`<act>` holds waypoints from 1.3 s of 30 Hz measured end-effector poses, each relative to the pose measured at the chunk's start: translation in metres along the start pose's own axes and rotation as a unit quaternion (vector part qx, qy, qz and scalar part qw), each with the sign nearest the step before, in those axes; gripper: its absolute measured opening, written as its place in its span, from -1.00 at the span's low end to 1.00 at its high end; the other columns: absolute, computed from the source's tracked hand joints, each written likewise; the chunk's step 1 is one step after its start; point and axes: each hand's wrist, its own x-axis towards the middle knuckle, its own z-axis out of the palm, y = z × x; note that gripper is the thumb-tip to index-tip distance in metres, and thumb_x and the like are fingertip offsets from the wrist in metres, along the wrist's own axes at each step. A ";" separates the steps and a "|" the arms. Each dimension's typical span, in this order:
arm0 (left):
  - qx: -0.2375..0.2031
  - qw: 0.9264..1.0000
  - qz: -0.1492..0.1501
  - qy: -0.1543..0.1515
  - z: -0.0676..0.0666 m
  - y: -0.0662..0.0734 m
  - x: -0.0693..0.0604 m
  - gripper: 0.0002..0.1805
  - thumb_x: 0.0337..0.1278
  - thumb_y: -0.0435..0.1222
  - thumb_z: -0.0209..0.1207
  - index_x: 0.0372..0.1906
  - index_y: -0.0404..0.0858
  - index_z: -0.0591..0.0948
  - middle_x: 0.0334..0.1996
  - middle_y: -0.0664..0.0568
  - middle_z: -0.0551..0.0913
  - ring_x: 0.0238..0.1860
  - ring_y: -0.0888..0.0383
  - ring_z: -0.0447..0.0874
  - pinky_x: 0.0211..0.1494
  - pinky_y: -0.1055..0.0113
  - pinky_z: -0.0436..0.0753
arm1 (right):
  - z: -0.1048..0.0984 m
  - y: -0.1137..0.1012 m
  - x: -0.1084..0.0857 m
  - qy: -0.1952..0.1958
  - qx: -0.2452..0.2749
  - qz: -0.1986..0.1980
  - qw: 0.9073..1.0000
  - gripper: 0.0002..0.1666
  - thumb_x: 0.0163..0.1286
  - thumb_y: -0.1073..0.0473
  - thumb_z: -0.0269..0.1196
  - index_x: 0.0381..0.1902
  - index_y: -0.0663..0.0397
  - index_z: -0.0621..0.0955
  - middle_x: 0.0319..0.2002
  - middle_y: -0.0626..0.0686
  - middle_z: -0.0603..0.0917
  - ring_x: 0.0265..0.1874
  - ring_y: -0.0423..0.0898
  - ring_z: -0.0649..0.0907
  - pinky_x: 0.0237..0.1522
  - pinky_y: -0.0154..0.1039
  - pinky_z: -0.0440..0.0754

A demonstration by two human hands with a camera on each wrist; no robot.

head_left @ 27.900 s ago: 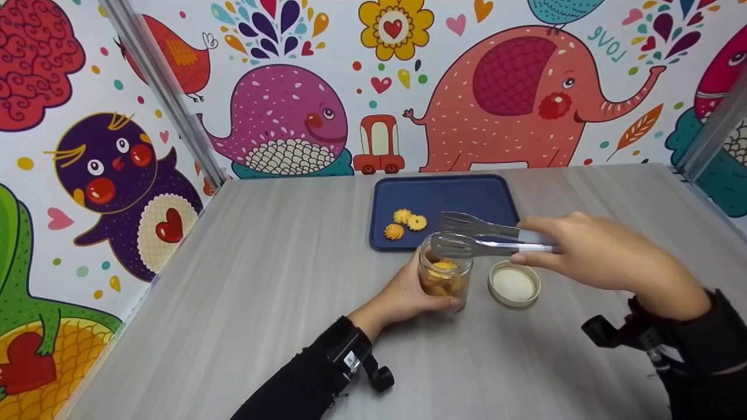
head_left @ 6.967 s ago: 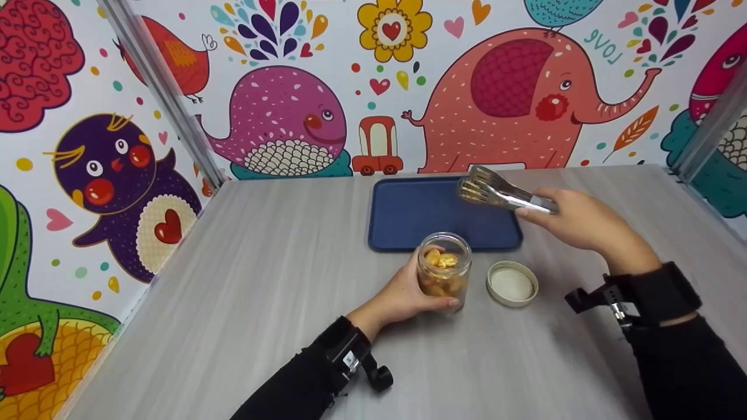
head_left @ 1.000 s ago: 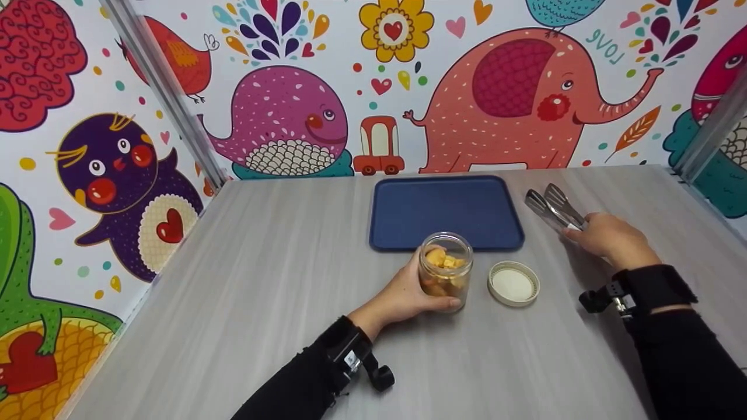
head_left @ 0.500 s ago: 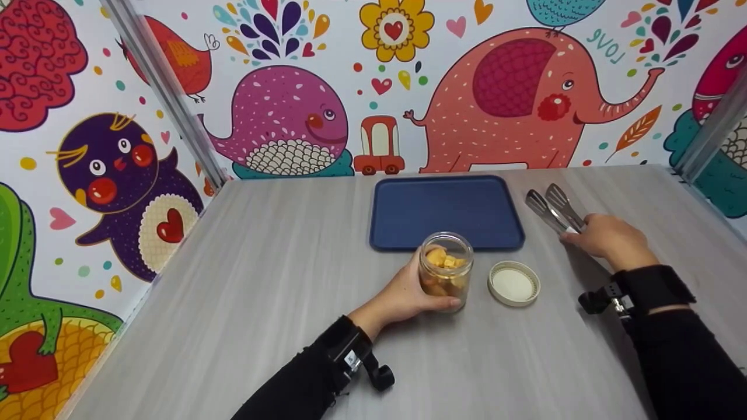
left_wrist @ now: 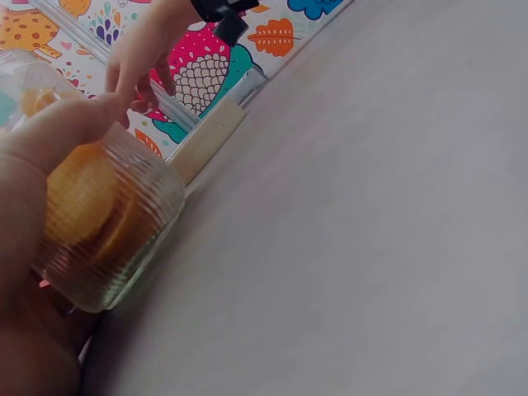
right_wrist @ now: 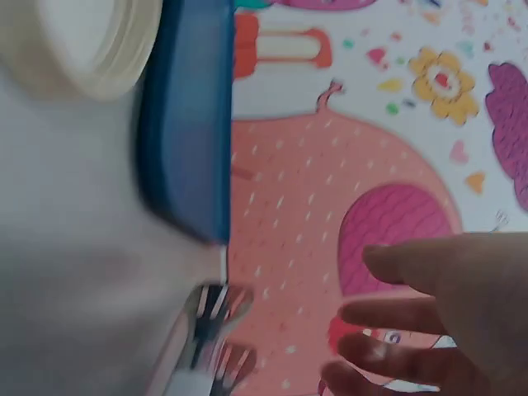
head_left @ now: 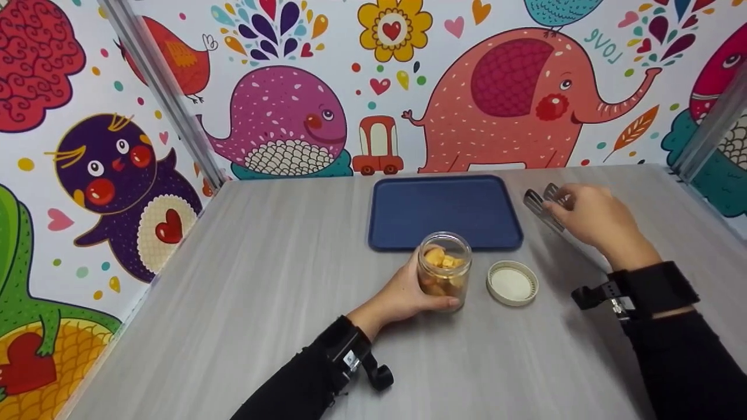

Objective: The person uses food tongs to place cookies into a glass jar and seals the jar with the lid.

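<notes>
My left hand (head_left: 408, 291) grips a glass jar (head_left: 446, 286) from its left side, the thumb across the front. Golden cookies (head_left: 443, 259) fill much of the jar, whose mouth is uncovered. Metal tongs (head_left: 540, 210) lie on the table to the right of the blue tray (head_left: 432, 213), their slotted ends spread apart. Just above the tongs is my right hand (head_left: 598, 219), which hides their handles in the head view. In the right wrist view, the right hand (right_wrist: 470, 297) is apart from the tongs (right_wrist: 210, 322), with loose fingers and nothing in them.
A cream-coloured jar lid (head_left: 512, 284) lies inside up between the jar and the right arm. Behind the tray rises a wall (head_left: 391, 87) with cartoon animals. Another printed wall (head_left: 35, 157) bounds the table (head_left: 280, 262) on the left.
My right hand has let go of the tongs and lifted off them. Cookies seen on the tray in the oldest frame are gone from it. The left hand stays on the jar.
</notes>
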 end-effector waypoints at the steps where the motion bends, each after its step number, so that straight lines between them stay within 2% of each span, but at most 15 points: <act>1: -0.004 1.000 0.000 -0.001 0.000 0.000 0.000 0.17 -0.07 -0.28 0.67 0.63 -0.13 0.20 0.29 0.11 0.61 0.34 0.21 0.54 0.54 0.23 0.35 | 0.000 -0.005 0.000 -0.015 0.003 -0.015 1.000 -0.58 0.54 0.01 0.34 0.06 0.29 0.70 -0.21 0.31 0.74 -0.25 0.23 0.68 -0.27 0.16 0.58; 5: -0.013 1.000 0.001 -0.004 0.000 0.000 -0.001 0.20 -0.07 -0.28 0.66 0.65 -0.10 0.17 0.31 0.11 0.60 0.36 0.20 0.53 0.55 0.22 0.33 | 0.001 -0.024 -0.002 -0.075 -0.001 -0.074 0.994 -0.61 0.50 0.02 0.39 0.06 0.22 0.73 -0.27 0.14 0.74 -0.26 0.08 0.67 -0.25 0.03 0.62; 9: -0.006 1.000 -0.002 -0.002 0.000 0.001 -0.001 0.24 -0.07 -0.27 0.66 0.68 -0.10 0.14 0.32 0.10 0.59 0.37 0.20 0.52 0.56 0.22 0.32 | 0.002 -0.041 -0.009 -0.125 -0.003 -0.125 0.984 -0.54 0.44 -0.01 0.46 0.11 0.20 0.74 -0.20 0.08 0.71 -0.19 0.03 0.67 -0.20 -0.02 0.69; 12: -0.004 1.000 -0.006 -0.002 -0.001 0.002 -0.001 0.24 -0.06 -0.26 0.66 0.68 -0.10 0.13 0.33 0.11 0.59 0.37 0.21 0.52 0.56 0.22 0.32 | 0.002 -0.051 -0.017 -0.162 -0.003 -0.150 0.975 -0.40 0.36 -0.11 0.52 0.18 0.15 0.72 0.01 0.18 0.69 -0.03 0.12 0.69 -0.05 0.12 0.74; 17: -0.008 1.000 -0.006 -0.003 -0.001 0.002 -0.001 0.24 -0.05 -0.25 0.66 0.68 -0.09 0.13 0.33 0.11 0.58 0.38 0.20 0.51 0.56 0.21 0.32 | 0.006 -0.063 -0.026 -0.226 -0.022 -0.175 0.958 -0.09 0.16 -0.25 0.61 0.36 0.05 0.63 0.25 0.25 0.58 0.17 0.23 0.63 0.13 0.29 0.65; 24: -0.009 1.000 -0.002 -0.002 -0.001 0.001 -0.001 0.20 -0.04 -0.26 0.65 0.67 -0.11 0.16 0.33 0.09 0.58 0.37 0.19 0.51 0.56 0.21 0.32 | 0.020 -0.071 -0.032 -0.262 -0.064 -0.184 0.945 0.04 -0.09 -0.15 0.72 0.37 0.01 0.62 0.12 0.11 0.58 0.01 0.09 0.63 -0.04 0.11 0.70; 30: 0.000 1.000 -0.007 -0.004 -0.001 0.002 -0.001 0.17 -0.03 -0.24 0.65 0.64 -0.10 0.19 0.32 0.12 0.58 0.36 0.21 0.51 0.55 0.21 0.33 | 0.031 -0.074 -0.032 -0.286 -0.070 -0.188 0.937 0.16 -0.26 -0.19 0.78 0.36 -0.01 0.62 0.02 0.08 0.55 -0.02 0.08 0.60 -0.08 0.06 0.70; 34: 0.007 1.000 -0.007 -0.004 -0.001 0.002 -0.001 0.14 -0.03 -0.23 0.66 0.62 -0.11 0.22 0.30 0.14 0.59 0.35 0.23 0.52 0.54 0.22 0.34 | 0.035 -0.072 -0.032 -0.303 -0.075 -0.185 0.932 0.06 -0.28 -0.08 0.79 0.26 -0.02 0.66 -0.07 0.03 0.54 -0.08 0.03 0.59 -0.12 0.01 0.68; 39: 0.011 1.000 -0.004 -0.002 -0.001 0.001 -0.001 0.14 -0.05 -0.23 0.66 0.61 -0.11 0.23 0.29 0.16 0.59 0.35 0.23 0.52 0.55 0.21 0.34 | 0.038 -0.072 -0.033 -0.309 -0.077 -0.170 0.933 -0.02 -0.30 0.06 0.78 0.19 -0.04 0.67 -0.10 0.03 0.53 -0.16 0.01 0.60 -0.19 -0.04 0.68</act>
